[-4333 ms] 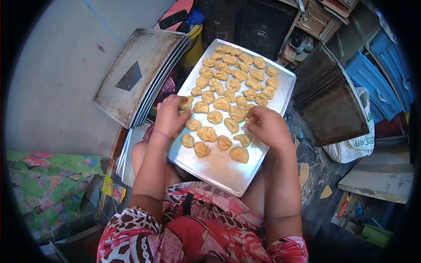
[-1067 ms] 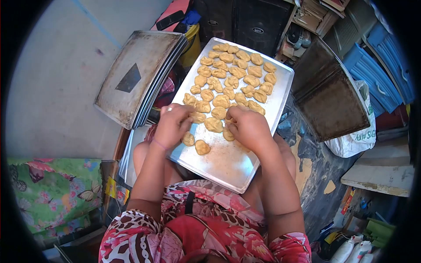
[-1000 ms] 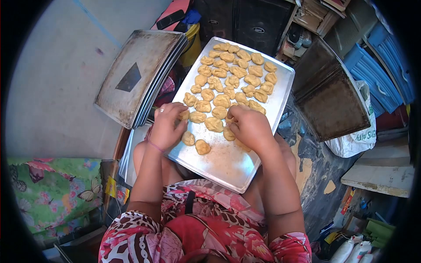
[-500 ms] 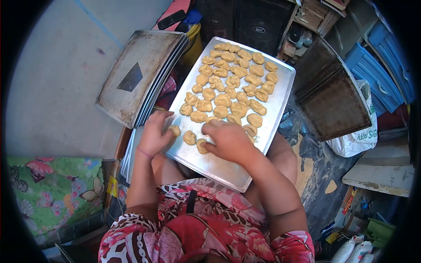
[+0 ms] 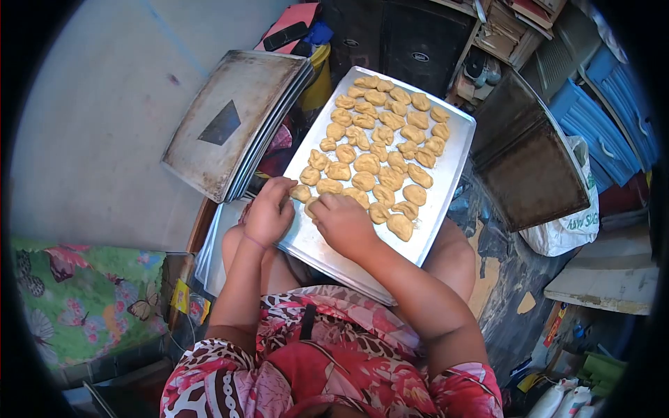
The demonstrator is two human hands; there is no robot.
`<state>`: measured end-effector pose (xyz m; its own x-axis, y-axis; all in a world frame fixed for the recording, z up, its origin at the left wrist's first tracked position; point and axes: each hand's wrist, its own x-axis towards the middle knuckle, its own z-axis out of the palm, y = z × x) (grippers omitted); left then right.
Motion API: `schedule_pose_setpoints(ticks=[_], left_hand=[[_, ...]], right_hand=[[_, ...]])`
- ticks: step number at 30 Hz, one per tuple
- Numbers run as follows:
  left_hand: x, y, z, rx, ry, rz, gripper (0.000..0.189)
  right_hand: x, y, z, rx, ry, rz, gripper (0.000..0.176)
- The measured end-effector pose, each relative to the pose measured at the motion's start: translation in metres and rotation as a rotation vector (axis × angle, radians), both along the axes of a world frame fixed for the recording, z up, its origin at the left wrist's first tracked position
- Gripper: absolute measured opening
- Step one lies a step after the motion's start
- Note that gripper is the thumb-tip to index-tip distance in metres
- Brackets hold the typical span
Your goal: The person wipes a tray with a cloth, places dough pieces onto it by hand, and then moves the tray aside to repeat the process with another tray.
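A metal baking tray lies across my lap with rows of pale yellow dough pieces on its far part. My left hand is at the tray's left edge, thumb and fingers apart, its fingertips beside a small dough piece. Close by, my right hand reaches over the tray with curled fingers on another dough piece, which they partly hide. A larger flattened piece lies to the right of that hand.
Stacked baking trays lean at the left. Dark, stained trays stand at the right, near a white sack and blue plastic drawers. A yellow bucket stands behind the baking tray.
My right hand has shifted left and is now closer to my left hand. The loose dough pieces at the near end have moved up against the rows. The view has shifted slightly.
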<state>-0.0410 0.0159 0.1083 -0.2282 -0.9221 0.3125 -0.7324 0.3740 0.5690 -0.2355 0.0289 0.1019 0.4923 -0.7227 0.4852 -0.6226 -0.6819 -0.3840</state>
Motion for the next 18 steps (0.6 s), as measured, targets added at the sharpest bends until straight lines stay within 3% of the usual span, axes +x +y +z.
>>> schedule_pose_setpoints(ticks=[2,6,12,18], left_hand=[[-0.003,0.009,0.009,-0.033,-0.035,-0.025,0.032],[-0.019,0.017,0.008,-0.044,-0.212,-0.184,0.03],[-0.037,0.023,-0.002,-0.139,-0.253,-0.041,0.027],[-0.035,0.071,-0.007,-0.238,-0.044,-0.046,0.025]], right_hand=[[-0.014,0.008,0.029,0.226,0.058,0.022,0.015],[-0.023,0.015,0.022,0.279,0.159,0.012,0.015],[-0.026,0.002,0.005,0.182,0.087,-0.051,0.013],[-0.042,0.014,0.03,0.205,0.025,0.005,0.017]])
